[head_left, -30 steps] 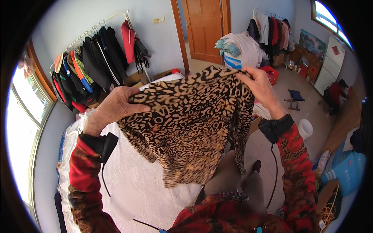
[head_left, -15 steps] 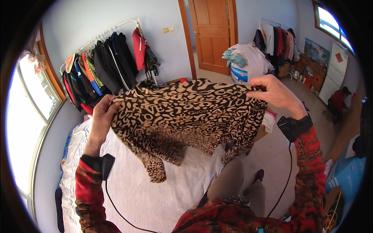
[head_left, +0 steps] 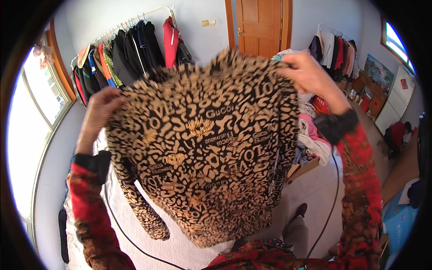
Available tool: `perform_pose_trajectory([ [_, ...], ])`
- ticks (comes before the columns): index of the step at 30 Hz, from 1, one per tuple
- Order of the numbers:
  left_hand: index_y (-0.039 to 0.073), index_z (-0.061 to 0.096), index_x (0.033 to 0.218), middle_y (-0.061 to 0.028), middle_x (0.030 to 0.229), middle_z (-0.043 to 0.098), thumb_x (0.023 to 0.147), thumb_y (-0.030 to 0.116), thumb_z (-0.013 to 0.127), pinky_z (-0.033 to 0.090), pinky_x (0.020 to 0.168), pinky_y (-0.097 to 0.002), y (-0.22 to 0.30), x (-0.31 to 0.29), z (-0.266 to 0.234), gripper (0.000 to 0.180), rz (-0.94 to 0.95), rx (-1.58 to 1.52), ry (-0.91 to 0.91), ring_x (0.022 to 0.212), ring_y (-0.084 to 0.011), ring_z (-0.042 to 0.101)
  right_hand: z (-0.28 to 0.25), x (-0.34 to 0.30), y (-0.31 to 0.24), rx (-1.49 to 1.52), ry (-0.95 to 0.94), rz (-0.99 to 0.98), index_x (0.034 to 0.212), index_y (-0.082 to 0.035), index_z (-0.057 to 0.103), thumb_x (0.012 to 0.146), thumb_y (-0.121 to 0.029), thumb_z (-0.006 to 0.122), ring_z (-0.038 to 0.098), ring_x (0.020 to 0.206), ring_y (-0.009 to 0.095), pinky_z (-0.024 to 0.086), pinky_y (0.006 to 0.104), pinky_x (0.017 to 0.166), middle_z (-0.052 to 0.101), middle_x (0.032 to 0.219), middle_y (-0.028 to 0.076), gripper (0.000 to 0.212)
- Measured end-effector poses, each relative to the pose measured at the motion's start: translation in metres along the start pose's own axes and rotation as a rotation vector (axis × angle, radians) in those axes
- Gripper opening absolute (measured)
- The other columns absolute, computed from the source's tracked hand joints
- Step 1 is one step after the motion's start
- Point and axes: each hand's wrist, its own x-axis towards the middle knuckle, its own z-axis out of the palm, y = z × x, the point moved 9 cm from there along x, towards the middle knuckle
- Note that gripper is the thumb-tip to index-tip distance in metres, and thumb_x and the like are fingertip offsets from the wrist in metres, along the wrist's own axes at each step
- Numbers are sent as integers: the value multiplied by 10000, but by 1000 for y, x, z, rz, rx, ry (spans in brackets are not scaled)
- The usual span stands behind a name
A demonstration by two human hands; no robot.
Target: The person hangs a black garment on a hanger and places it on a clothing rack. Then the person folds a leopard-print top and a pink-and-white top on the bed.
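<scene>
A black-and-tan leopard-print sweater (head_left: 202, 148) with lettering and gold studs hangs spread out in front of me, its collar at the top. My left hand (head_left: 104, 105) pinches it at the left shoulder; the fingers are slightly smeared by motion. At the right shoulder, my right hand (head_left: 306, 74) grips the cloth between thumb and fingers. One sleeve dangles at the lower left, the other along the right side. Below the sweater lies a bed with a white cover (head_left: 135, 243), partly hidden.
Clothes racks stand at the back left (head_left: 135, 49) and back right (head_left: 335, 49), either side of a brown door (head_left: 258, 29). A box of clothes (head_left: 310, 153) sits to the right of the sweater. A person in red (head_left: 396, 139) crouches near a white fridge (head_left: 396, 96).
The sweater has been raised and opened out from a bunched, folded hang to a full-length front. Both hands have lifted, the left one moving outward. My view has shifted a little.
</scene>
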Motion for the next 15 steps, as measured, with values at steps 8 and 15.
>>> perform_pose_trajectory([
  [8,106,562,1126,-129,974,630,786,151,686,470,829,-404,-172,28,114,364,118,593,189,961,-305,610,176,109,32,71,229,-166,1248,-22,485,815,-251,677,562,1071,335,458,413,930,560,1142,206,526],
  [15,28,562,1101,-172,975,633,878,282,638,490,744,-421,-274,-165,208,346,-88,272,-67,903,-337,614,328,-63,134,-2,-476,118,991,1,578,822,-243,619,621,892,366,495,427,766,645,922,191,300],
])
